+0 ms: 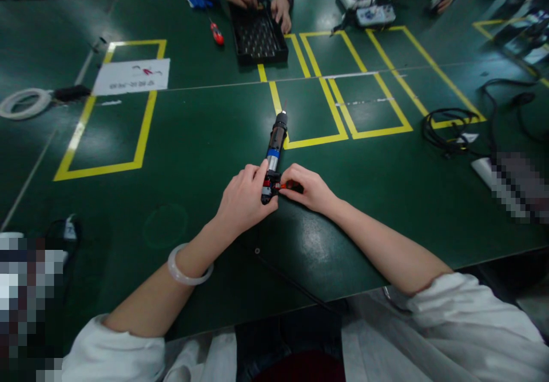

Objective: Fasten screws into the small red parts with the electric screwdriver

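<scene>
An electric screwdriver [273, 156] lies at the middle of the green table, its thin bit pointing away from me. Black, blue and silver sections show along its body, and inner parts seem exposed at the near end. My left hand [245, 196] is closed around that near end from the left, thumb below and fingers over the top. From the right, my right hand [309, 189] pinches a small orange-and-black piece [292, 186] against the side of the tool. The fingers partly cover this piece, so I cannot tell its exact kind.
Across the table a co-worker's hands [257, 2] are at a black tray [262, 60] of small parts. A red screwdriver [217, 34] lies beside it. Yellow tape, a paper sign [132, 77], a white coil [26, 104] and a black cable coil [446, 130] are around.
</scene>
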`<state>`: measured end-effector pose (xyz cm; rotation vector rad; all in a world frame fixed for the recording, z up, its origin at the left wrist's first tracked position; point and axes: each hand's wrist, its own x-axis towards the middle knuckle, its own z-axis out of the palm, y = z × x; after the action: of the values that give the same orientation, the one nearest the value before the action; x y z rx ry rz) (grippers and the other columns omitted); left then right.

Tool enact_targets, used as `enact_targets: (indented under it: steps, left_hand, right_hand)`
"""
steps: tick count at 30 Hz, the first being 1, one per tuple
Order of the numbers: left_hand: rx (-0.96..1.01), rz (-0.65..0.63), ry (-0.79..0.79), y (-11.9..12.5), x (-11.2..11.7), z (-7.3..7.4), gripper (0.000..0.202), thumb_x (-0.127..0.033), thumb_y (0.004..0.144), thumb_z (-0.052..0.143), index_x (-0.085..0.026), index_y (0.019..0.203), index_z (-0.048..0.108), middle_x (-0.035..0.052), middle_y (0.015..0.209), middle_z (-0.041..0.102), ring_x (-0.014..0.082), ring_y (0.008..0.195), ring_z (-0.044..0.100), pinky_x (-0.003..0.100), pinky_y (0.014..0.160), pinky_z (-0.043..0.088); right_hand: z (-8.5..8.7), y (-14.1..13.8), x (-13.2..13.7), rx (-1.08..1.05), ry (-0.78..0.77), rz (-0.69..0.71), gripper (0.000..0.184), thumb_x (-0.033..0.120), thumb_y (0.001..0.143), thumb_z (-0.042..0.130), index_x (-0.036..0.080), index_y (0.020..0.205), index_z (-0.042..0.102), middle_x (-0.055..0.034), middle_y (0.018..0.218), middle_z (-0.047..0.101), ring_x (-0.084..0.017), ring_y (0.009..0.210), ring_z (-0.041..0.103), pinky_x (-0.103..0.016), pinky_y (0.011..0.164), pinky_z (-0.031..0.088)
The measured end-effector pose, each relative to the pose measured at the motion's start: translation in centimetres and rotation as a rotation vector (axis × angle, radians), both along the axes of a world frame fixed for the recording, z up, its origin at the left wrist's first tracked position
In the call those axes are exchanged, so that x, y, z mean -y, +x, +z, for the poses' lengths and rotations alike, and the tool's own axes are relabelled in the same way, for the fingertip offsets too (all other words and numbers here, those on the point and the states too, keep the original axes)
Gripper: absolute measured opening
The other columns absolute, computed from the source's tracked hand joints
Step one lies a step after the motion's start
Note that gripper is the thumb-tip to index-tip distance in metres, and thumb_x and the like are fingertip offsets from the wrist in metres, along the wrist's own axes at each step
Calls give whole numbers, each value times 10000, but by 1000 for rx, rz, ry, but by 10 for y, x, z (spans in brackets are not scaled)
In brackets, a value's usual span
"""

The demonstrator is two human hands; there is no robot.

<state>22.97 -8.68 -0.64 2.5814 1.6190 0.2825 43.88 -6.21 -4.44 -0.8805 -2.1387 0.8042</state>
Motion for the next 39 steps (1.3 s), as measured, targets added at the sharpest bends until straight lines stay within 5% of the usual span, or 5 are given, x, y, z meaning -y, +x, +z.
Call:
enact_targets:
  steps: [11, 20, 33, 39]
  left_hand:
    - [-10, 5, 9, 0, 0, -1, 719, -391, 870, 613, -83, 1486, 404, 179, 1160, 592, 320, 994, 619, 410, 814, 535]
    - [31, 54, -92, 4, 5, 5, 744, -339, 876, 587, -100, 1540, 351, 181, 1325, 524, 323, 1164, 571, 409, 868, 580]
    - [21, 57, -91, 4, 5, 6, 763, -349, 874, 614, -97, 1547, 360, 182, 1343, 515, 320, 1154, 576, 397, 808, 595]
    - [8, 72, -37, 5, 5, 1, 744, -470, 913, 635, -120, 1525, 399, 174, 1315, 526, 309, 1145, 579, 366, 798, 580]
  right_hand:
    - [1, 4, 0, 47, 55, 27, 139, 156, 930, 571, 236, 1020, 642, -65, 1055, 636, -207, 1006, 634, -347, 890, 533]
    - [-5, 2, -2, -2, 52, 55, 127, 176, 985, 552, 209, 1002, 674, -59, 981, 649, -190, 949, 646, -325, 868, 531]
    - [-6, 1, -2, -21, 74, 24, 149, 167, 982, 559, 178, 985, 707, -84, 985, 662, -196, 936, 672, -334, 873, 549]
    - [-3, 0, -1, -12, 67, -2, 129, 159, 952, 579, 188, 973, 702, -66, 968, 695, -175, 877, 676, -299, 819, 543]
